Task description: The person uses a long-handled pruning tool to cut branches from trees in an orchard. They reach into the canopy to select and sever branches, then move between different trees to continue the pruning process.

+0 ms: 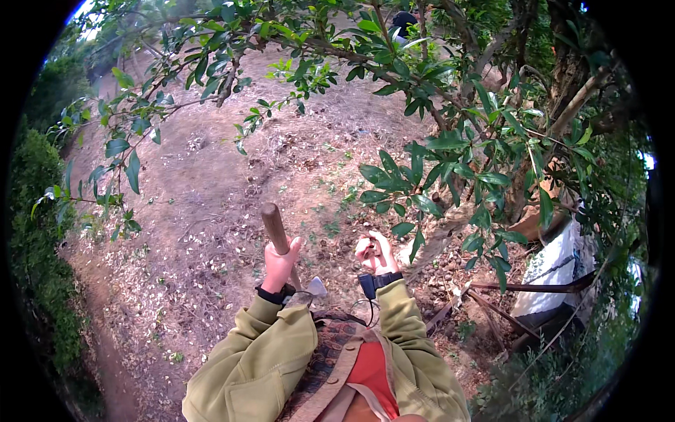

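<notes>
My left hand (pixel 280 265) is wrapped round the thick wooden handle (pixel 274 226) of a tool, whose top end sticks up past my thumb. Below that hand, a pale grey metal blade (pixel 317 286) shows close to my clothing; most of the tool's lower part is hidden, so its exact kind is unclear. My right hand (pixel 378 253) is raised apart from the handle, its fingers curled in towards the palm. Whether something small and dark lies in those fingers cannot be made out. Both wrists carry dark bands, with a small black box at the right one.
Leafy branches (pixel 436 169) hang ahead and to the right, near my right hand. Dry leaves litter the sloping soil (pixel 190 183). On the right, rusty metal bars (pixel 524 287) lie before a white sack (pixel 552 271). A dark shape (pixel 403 21) is far off behind the branches.
</notes>
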The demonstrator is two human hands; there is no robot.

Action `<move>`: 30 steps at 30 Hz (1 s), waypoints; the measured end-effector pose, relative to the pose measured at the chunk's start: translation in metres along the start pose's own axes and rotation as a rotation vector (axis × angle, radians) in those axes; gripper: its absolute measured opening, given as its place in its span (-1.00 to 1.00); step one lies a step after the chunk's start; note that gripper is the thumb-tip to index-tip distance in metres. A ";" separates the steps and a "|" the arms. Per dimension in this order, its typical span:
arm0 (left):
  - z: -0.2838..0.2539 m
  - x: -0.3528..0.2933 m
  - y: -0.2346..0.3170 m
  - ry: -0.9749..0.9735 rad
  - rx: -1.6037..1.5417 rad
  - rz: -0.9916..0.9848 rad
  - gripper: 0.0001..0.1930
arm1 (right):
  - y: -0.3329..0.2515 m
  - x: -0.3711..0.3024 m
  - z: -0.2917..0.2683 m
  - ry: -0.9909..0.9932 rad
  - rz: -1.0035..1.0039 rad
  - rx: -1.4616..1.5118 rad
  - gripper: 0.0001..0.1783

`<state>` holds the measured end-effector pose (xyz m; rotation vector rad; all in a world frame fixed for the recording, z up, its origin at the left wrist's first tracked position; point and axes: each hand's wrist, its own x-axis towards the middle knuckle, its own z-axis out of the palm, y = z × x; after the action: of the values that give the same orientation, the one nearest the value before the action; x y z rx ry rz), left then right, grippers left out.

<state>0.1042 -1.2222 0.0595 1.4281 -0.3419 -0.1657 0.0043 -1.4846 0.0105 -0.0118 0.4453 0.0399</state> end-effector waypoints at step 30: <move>0.066 0.082 0.026 -1.002 0.090 0.136 -0.58 | 0.055 -0.088 0.087 -0.098 -0.794 -1.215 -0.64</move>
<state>0.1576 -1.3063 0.1030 1.3137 -1.2703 -0.7661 -0.0395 -1.4306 0.1264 -1.3704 0.2367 -0.4735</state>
